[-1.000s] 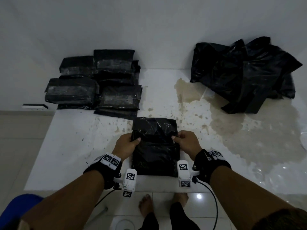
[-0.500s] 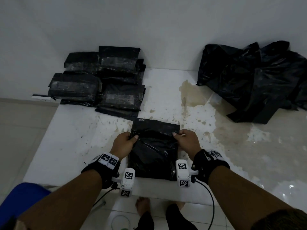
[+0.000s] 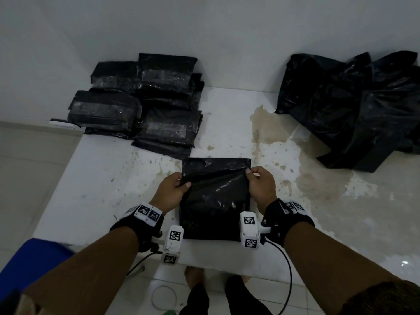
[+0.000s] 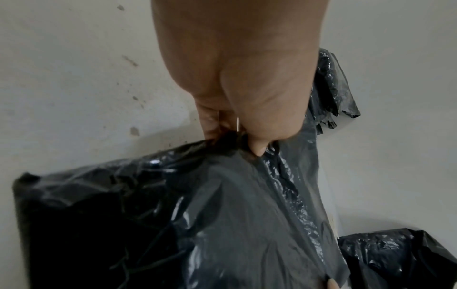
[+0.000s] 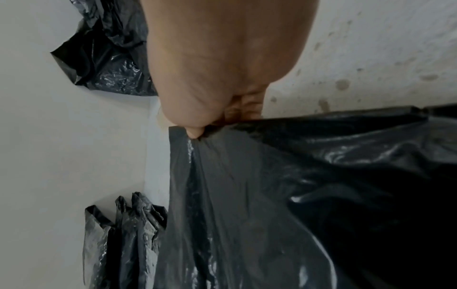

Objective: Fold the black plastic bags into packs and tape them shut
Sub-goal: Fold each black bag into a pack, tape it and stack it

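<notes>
1. Plastic this slick is trouble: left hand (image 3: 173,192) and right hand (image 3: 259,185) each pinch a side of the bag (image 3: 216,201) lying between them on the surface (image 3: 102,178).
2. Uneven pull probably skews the fold.
3. Thumb slip likely lets it spring open.

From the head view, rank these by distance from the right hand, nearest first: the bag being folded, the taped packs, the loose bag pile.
1. Bag being folded: pinched in the right hand, at the table's front.
2. Loose bag pile: back right.
3. Taped packs: back left, past the left hand.
</notes>
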Tool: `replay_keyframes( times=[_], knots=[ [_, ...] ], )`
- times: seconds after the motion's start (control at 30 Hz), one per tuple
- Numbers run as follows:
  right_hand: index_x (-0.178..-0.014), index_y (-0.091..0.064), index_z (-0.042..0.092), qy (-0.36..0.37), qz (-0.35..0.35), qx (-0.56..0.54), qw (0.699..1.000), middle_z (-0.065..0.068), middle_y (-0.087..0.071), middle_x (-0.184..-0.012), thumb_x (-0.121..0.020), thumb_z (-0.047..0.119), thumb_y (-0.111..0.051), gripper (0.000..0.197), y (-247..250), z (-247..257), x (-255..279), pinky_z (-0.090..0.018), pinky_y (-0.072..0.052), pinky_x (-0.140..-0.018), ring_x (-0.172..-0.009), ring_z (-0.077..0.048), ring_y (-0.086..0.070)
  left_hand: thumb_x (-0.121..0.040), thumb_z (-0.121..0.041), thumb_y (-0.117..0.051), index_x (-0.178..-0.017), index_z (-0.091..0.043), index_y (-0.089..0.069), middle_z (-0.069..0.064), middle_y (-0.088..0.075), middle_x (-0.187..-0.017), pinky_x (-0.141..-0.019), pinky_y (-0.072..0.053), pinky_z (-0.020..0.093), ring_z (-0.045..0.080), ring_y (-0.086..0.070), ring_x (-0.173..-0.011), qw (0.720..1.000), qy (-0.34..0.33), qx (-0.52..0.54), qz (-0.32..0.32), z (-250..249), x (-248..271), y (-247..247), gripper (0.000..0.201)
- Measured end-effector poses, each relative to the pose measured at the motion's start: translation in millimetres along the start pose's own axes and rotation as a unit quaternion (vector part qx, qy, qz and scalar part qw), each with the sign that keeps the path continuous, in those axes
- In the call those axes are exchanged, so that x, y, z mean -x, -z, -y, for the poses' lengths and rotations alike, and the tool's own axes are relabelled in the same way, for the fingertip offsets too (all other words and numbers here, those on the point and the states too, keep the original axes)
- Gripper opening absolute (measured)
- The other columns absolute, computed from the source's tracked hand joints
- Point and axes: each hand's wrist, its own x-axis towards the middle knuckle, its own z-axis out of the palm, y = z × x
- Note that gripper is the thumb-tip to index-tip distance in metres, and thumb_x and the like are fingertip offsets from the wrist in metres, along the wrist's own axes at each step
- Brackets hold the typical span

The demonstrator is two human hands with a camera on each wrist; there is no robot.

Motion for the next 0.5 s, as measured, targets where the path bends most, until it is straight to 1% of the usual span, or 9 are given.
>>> replay_keyframes(
  times=[0.03,0.1,0.13,0.17,0.23,0.33,0.4,0.47,0.5],
  knots=[
    [-0.078,-0.059,0.012,-0.001,0.002,-0.002,1.000,-0.009,-0.064,-0.077,-0.099,0.021,-0.056,0.023,-1.3,-0.5,0.2,-0.043,-0.052,-0.071,-0.074,-0.025,-0.059,-0.093,-0.024,-0.064,-0.079,-0.015,-0.059,0.002,-0.066,-0.077,-0.080,-0.050,0.035,0.021,-0.064,-0.082,1.000,-0.001,0.009,-0.005,-1.5,0.1,-0.4,0.017],
    [-0.078,-0.059,0.013,0.003,0.001,-0.002,1.000,-0.009,-0.064,-0.077,-0.099,0.022,-0.055,0.023,-2.7,-0.8,0.7,-0.043,-0.052,-0.070,-0.073,-0.025,-0.059,-0.090,-0.039,-0.063,-0.079,-0.006,-0.060,0.006,-0.066,-0.075,-0.076,-0.048,0.036,0.020,-0.062,-0.075,0.999,-0.010,0.023,-0.020,-5.2,-2.0,0.7,0.035],
    [-0.079,-0.059,0.013,0.009,-0.002,0.000,1.000,-0.009,-0.064,-0.078,-0.099,0.022,-0.055,0.023,-2.6,-1.2,0.7,-0.042,-0.052,-0.071,-0.074,-0.026,-0.059,-0.091,-0.040,-0.061,-0.077,-0.002,-0.058,0.009,-0.064,-0.073,-0.073,-0.046,0.037,0.020,-0.059,-0.071,0.999,-0.018,0.022,-0.028,-6.6,-3.7,1.5,0.040],
    [-0.080,-0.059,0.013,0.012,-0.003,0.001,1.000,-0.010,-0.064,-0.079,-0.099,0.023,-0.055,0.023,-2.0,-1.9,0.6,-0.041,-0.051,-0.071,-0.076,-0.028,-0.060,-0.094,-0.035,-0.059,-0.073,-0.002,-0.056,0.010,-0.060,-0.069,-0.070,-0.043,0.037,0.019,-0.055,-0.067,0.999,-0.027,0.016,-0.037,-8.3,-5.6,2.3,0.039],
    [-0.082,-0.059,0.015,0.010,0.002,-0.007,1.000,-0.009,-0.065,-0.083,-0.100,0.026,-0.054,0.022,-0.2,-1.8,1.4,-0.039,-0.050,-0.070,-0.080,-0.029,-0.061,-0.098,-0.026,-0.056,-0.071,-0.009,-0.054,0.008,-0.060,-0.067,-0.069,-0.042,0.037,0.019,-0.054,-0.065,0.998,-0.032,0.009,-0.050,-10.9,-9.5,4.0,0.032],
    [-0.091,-0.063,0.020,-0.023,0.048,-0.061,0.997,-0.005,-0.070,-0.094,-0.098,0.035,-0.058,0.017,3.3,4.6,5.4,-0.036,-0.056,-0.075,-0.085,-0.022,-0.067,-0.094,-0.031,-0.056,-0.078,-0.021,-0.063,0.005,-0.068,-0.075,-0.072,-0.048,0.041,0.023,-0.061,-0.072,0.997,-0.022,0.035,-0.067,-11.8,-14.0,7.2,0.020],
    [-0.094,-0.069,0.017,-0.032,0.101,-0.079,0.991,-0.005,-0.074,-0.098,-0.093,0.035,-0.067,0.018,4.3,7.6,9.6,-0.036,-0.058,-0.079,-0.090,-0.021,-0.071,-0.092,-0.034,-0.056,-0.078,-0.023,-0.065,0.005,-0.070,-0.075,-0.073,-0.049,0.042,0.023,-0.063,-0.071,0.996,-0.019,0.038,-0.083,-11.5,-15.7,8.8,0.019],
    [-0.086,-0.072,0.017,-0.012,0.127,-0.043,0.991,-0.005,-0.075,-0.090,-0.091,0.026,-0.071,0.010,4.9,7.2,14.9,-0.035,-0.058,-0.074,-0.087,-0.024,-0.072,-0.094,-0.030,-0.057,-0.078,-0.022,-0.066,0.005,-0.070,-0.073,-0.072,-0.049,0.041,0.022,-0.062,-0.067,0.995,-0.028,0.027,-0.096,-12.5,-14.6,10.6,0.020],
    [-0.079,-0.071,0.017,-0.010,0.127,-0.027,0.991,-0.007,-0.074,-0.085,-0.091,0.022,-0.070,0.013,4.8,5.8,16.9,-0.036,-0.057,-0.071,-0.084,-0.026,-0.071,-0.095,-0.028,-0.057,-0.079,-0.021,-0.066,0.006,-0.070,-0.072,-0.072,-0.050,0.041,0.024,-0.062,-0.067,0.994,-0.036,0.020,-0.102,-12.4,-14.0,10.7,0.020]
  ],
)
